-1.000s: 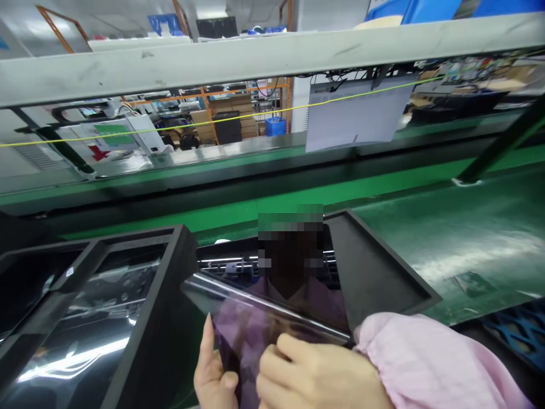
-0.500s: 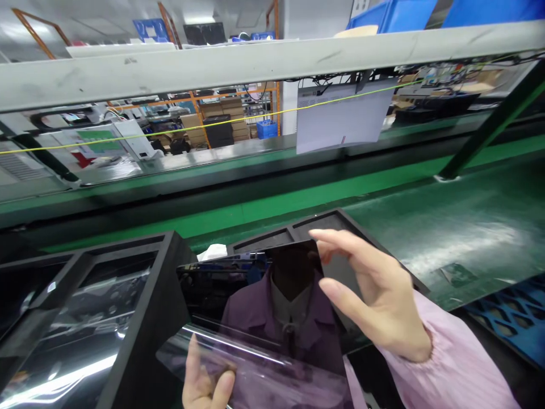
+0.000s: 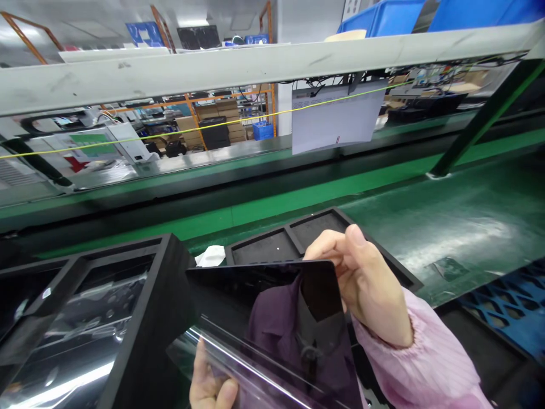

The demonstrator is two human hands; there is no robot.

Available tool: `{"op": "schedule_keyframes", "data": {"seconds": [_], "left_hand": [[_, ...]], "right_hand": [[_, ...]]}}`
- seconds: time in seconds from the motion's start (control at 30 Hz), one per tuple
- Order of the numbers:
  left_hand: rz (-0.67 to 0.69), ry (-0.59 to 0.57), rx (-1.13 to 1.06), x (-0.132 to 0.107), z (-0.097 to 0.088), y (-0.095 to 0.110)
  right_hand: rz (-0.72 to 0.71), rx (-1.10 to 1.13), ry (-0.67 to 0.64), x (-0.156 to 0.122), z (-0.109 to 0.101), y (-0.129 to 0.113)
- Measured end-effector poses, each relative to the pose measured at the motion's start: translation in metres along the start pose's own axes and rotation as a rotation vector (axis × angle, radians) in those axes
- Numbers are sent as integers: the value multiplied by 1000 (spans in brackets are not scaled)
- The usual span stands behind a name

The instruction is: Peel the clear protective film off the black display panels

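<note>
A glossy black glass panel is tilted in front of me, mirroring a purple jacket. A curled sheet of clear film lies across its lower part, lifted along one edge. At the lower left my left hand is closed on the film, index finger and thumb showing; whether it also bears the panel I cannot tell. My right hand is at the panel's upper right corner. Its bent fingers reach behind the edge and its thumb points up, off the glass; the fingertips are hidden.
Stacked black foam trays with film-covered panels stand at the left. Behind the panel lies another compartmented black tray, a crumpled white tissue beside it. A green bench, a slanted post and a blue crate are at the right.
My right hand has gone from spread fingers at the corner to bent fingers behind the panel's edge, thumb raised. The panel's top edge has dropped and levelled. My left hand shifted slightly right.
</note>
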State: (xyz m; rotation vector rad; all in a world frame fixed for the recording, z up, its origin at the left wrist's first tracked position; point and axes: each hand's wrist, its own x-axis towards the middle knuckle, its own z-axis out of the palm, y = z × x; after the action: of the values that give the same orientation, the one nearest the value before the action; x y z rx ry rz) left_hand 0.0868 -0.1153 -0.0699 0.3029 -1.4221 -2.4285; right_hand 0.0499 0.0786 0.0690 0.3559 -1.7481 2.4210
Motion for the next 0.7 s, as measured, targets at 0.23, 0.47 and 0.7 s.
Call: {"op": "schedule_keyframes", "data": {"seconds": [0.23, 0.47, 0.7], "left_hand": [[-31, 53, -56, -1, 5, 5], [-12, 62, 8, -1, 2, 1], [164, 104, 265, -11, 0, 8]], "right_hand": [[9, -4, 1, -4, -2, 4], [15, 6, 77, -7, 1, 5], [-342, -286, 360, -6, -3, 15]]}}
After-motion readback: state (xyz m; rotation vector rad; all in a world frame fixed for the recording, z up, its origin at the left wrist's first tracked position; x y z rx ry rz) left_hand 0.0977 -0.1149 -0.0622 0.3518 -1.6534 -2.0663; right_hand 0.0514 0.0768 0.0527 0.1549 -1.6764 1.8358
